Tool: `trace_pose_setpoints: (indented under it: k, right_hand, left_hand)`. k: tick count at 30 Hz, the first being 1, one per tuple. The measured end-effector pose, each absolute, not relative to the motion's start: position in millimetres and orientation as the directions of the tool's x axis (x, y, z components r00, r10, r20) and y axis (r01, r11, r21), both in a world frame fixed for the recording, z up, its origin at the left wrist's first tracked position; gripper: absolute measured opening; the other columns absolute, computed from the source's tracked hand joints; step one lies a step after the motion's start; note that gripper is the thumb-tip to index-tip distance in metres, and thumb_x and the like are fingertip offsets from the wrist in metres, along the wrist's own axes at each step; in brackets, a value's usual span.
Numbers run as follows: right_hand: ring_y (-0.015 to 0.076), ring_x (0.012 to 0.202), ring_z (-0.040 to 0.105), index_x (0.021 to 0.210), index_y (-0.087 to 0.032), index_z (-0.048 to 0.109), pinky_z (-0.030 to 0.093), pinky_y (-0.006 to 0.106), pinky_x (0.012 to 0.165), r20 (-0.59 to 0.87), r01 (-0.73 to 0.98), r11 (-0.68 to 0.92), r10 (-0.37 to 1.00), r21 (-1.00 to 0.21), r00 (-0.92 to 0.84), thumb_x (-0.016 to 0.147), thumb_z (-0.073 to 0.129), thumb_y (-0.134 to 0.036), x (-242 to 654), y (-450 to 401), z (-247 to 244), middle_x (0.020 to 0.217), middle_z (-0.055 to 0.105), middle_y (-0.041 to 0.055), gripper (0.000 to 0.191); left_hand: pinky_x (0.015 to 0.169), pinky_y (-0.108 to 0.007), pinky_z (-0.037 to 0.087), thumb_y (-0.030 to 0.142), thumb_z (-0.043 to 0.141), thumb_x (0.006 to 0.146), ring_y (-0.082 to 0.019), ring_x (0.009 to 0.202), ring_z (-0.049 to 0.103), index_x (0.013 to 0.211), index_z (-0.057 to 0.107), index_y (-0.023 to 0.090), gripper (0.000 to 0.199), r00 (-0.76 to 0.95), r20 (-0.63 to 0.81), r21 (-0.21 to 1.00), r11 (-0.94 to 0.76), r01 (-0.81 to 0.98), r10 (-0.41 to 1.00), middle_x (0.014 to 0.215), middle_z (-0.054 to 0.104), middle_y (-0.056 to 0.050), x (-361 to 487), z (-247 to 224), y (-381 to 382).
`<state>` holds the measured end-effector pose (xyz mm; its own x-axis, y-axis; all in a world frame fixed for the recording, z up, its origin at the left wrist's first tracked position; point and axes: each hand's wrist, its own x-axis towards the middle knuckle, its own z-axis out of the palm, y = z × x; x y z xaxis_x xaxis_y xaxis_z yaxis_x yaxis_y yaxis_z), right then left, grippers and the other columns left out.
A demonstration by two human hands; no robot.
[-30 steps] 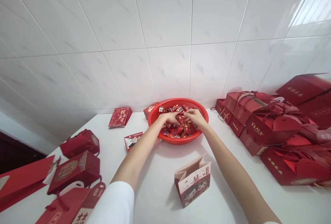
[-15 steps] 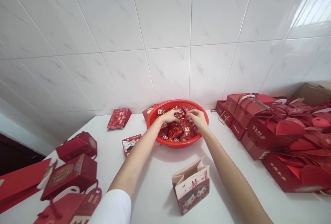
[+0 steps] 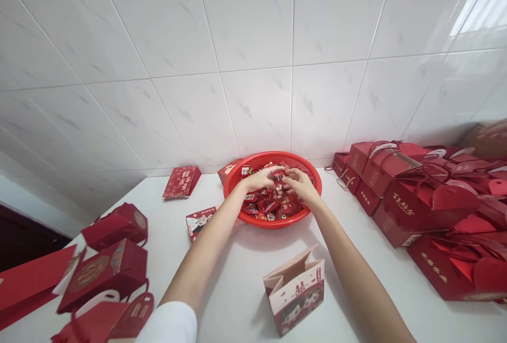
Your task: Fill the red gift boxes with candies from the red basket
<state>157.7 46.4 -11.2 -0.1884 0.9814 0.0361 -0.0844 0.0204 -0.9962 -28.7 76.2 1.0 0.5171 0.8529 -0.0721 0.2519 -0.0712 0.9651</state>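
A red plastic basket (image 3: pixel 273 222) full of red-wrapped sweets (image 3: pixel 273 206) stands near the wall. Both hands are inside it, close together over the sweets. My left hand (image 3: pixel 261 178) has its fingers bent at a small red packet near the middle; whether it grips the packet is unclear. My right hand (image 3: pixel 301 184) faces it from the right, fingers curled over the sweets, their tips partly hidden. Between my forearms, an open pink-and-red paper bag (image 3: pixel 297 295) stands upright on the white table (image 3: pixel 233 290).
Red gift boxes (image 3: pixel 428 200) are piled on the right. More boxes (image 3: pixel 105 274) and a red bag (image 3: pixel 34 285) lie at the left. A flat red packet (image 3: pixel 181 182) and a printed box (image 3: pixel 196 221) sit left of the basket. The tiled wall (image 3: pixel 257 110) rises behind.
My right hand has moved slightly left and in, closer to my left hand. Some sweets in the basket have shifted. The camera view has moved slightly.
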Motion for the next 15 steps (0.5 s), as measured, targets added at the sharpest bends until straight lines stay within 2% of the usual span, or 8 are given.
trace_pose_setpoints:
  k: [3, 5, 7, 11, 15]
  right_hand:
    - [0.0147, 0.064, 0.066, 0.098, -0.021, 0.062, 0.052, 0.025, 0.055, 0.052, -0.063, 0.042, 0.984, -0.997, -0.169, 0.068, 0.073, -0.025, 158.6, 48.9, -14.6, 0.079, 0.068, -0.0004, 0.033]
    - [0.0145, 0.061, 0.063, 0.098, -0.020, 0.064, 0.049, 0.026, 0.054, 0.067, -0.043, 0.061, 0.986, -0.997, -0.155, 0.064, 0.075, -0.026, 159.2, 50.0, -16.1, 0.076, 0.067, -0.0012, 0.036]
    - [0.0150, 0.060, 0.060, 0.090, -0.018, 0.066, 0.047, 0.027, 0.054, 0.082, -0.023, 0.079, 0.985, -0.997, -0.154, 0.061, 0.077, -0.027, 159.5, 50.4, -16.7, 0.071, 0.066, -0.0012, 0.032]
    - [0.0161, 0.058, 0.056, 0.075, -0.018, 0.067, 0.042, 0.027, 0.054, 0.107, -0.020, 0.105, 0.986, -0.994, -0.127, 0.060, 0.078, -0.035, 160.5, 48.4, -14.7, 0.059, 0.060, -0.0020, 0.026]
    - [0.0151, 0.058, 0.054, 0.071, -0.019, 0.062, 0.042, 0.028, 0.055, 0.126, -0.072, 0.123, 0.991, -0.990, -0.045, 0.064, 0.075, -0.041, 161.7, 44.8, -8.6, 0.060, 0.059, -0.0023, 0.027]
  left_hand:
    - [0.070, -0.030, 0.053, 0.009, 0.067, 0.064, -0.016, 0.070, 0.065, 0.144, 0.050, 0.018, 0.082, 0.515, -0.064, 0.970, -0.067, 0.233, 0.855, 0.082, 0.069, -0.001, -28.3, 1.1, 75.6]
    - [0.072, -0.029, 0.054, 0.011, 0.069, 0.067, -0.016, 0.072, 0.067, 0.145, 0.049, 0.017, 0.081, 0.523, -0.065, 0.972, -0.064, 0.225, 0.850, 0.083, 0.071, -0.002, -26.5, 3.3, 73.1]
    - [0.075, -0.031, 0.055, 0.012, 0.070, 0.070, -0.017, 0.077, 0.070, 0.143, 0.051, 0.017, 0.075, 0.513, -0.065, 0.958, -0.090, 0.271, 0.856, 0.088, 0.074, -0.005, -24.1, 6.1, 70.7]
    - [0.081, -0.035, 0.058, 0.015, 0.064, 0.081, -0.021, 0.088, 0.073, 0.131, 0.061, 0.014, 0.051, 0.397, -0.034, 0.879, -0.161, 0.448, 0.917, 0.103, 0.076, -0.012, -22.5, 5.8, 72.7]
    - [0.096, -0.037, 0.053, 0.009, 0.056, 0.081, -0.024, 0.108, 0.069, 0.115, 0.071, 0.015, 0.038, 0.266, 0.006, 0.778, -0.172, 0.605, 0.964, 0.114, 0.075, -0.011, -30.0, -3.1, 80.8]
